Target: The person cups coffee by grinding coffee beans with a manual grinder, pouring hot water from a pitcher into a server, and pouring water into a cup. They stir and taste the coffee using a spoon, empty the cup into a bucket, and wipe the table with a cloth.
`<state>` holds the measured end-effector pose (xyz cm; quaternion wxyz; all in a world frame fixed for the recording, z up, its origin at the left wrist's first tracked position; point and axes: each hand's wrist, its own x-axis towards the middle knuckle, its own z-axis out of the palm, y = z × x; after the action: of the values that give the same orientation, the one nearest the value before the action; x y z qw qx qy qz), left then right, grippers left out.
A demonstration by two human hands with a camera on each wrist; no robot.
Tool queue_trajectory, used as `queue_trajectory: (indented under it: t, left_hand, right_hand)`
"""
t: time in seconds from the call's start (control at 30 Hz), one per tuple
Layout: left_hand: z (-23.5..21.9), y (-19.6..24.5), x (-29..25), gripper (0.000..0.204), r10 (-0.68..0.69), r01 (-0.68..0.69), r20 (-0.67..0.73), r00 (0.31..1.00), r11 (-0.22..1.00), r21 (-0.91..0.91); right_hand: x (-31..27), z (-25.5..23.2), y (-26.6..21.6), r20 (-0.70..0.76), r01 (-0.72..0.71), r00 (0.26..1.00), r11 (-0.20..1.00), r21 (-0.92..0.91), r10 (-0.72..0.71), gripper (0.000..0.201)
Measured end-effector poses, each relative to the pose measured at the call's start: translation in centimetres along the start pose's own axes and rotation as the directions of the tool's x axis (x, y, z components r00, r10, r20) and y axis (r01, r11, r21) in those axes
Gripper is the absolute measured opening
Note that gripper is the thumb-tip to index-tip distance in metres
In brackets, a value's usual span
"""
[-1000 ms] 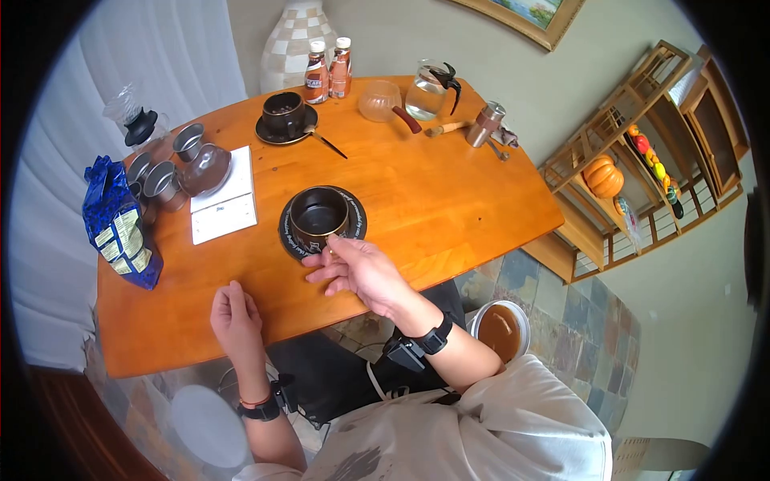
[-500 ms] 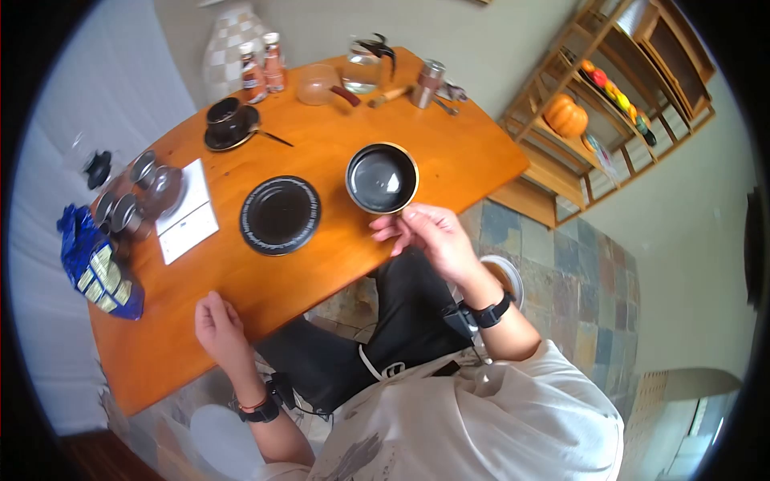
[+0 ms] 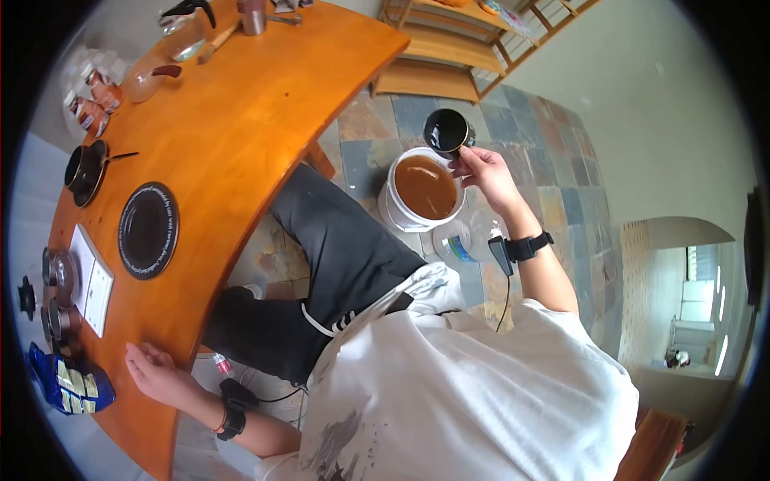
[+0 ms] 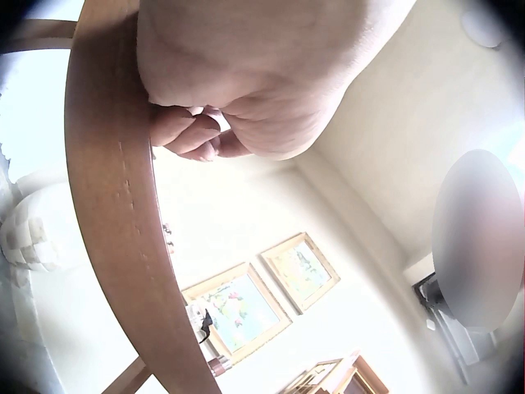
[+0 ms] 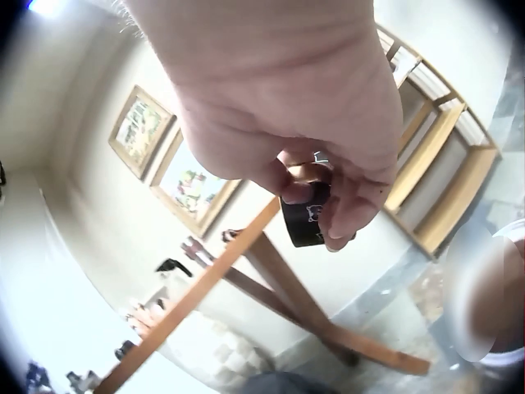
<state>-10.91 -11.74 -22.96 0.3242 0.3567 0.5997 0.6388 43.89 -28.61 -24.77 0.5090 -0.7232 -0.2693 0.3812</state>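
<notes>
My right hand (image 3: 488, 175) pinches the handle of a black cup (image 3: 446, 132) with a gold rim. The cup is off the table, near the far rim of a white bucket (image 3: 395, 210) that holds brown liquid (image 3: 423, 191). In the right wrist view, thumb and fingers close on the handle, and part of the black cup (image 5: 302, 223) shows behind them. My left hand (image 3: 156, 375) rests at the table's edge, fingers loosely curled and holding nothing. A black saucer (image 3: 148, 232) with white lettering lies bare on the wooden table (image 3: 233, 120).
A second black cup (image 3: 74, 167) on its saucer, a white notepad (image 3: 95, 293) and a blue bag (image 3: 60, 381) stand along the table's left side. A clear plastic bottle (image 3: 457, 243) is on the tiled floor beside the bucket. Wooden shelves (image 3: 441, 44) stand at the wall.
My right hand has lifted the black cup off its saucer and carried it right, past the table's edge to the bucket. The head view has turned right. My left hand stays by the table's edge.
</notes>
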Motion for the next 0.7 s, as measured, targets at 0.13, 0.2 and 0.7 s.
queue_trajectory:
  t: [0.13, 0.2, 0.7]
  left_hand:
    - [-0.8, -0.9, 0.9, 0.028, 0.011, -0.012, 0.03, 0.999, 1.0, 0.027]
    - [-0.8, -0.8, 0.9, 0.028, 0.01, -0.011, 0.028, 1.0, 0.999, 0.047]
    - [-0.5, -0.2, -0.1, 0.028, 0.016, -0.013, -0.044, 0.999, 0.998, 0.06]
  right_hand:
    - [2.2, -3.4, 6.7, -0.257, -0.191, 0.962, 0.896, -0.4, 0.091, 0.036]
    - [2.8, -4.2, 10.0, -0.309, -0.245, 0.947, 0.812, -0.53, 0.085, 0.036]
    - [4.6, -5.3, 16.6, -0.31, -0.28, 0.937, 0.183, -0.943, -0.162, 0.035]
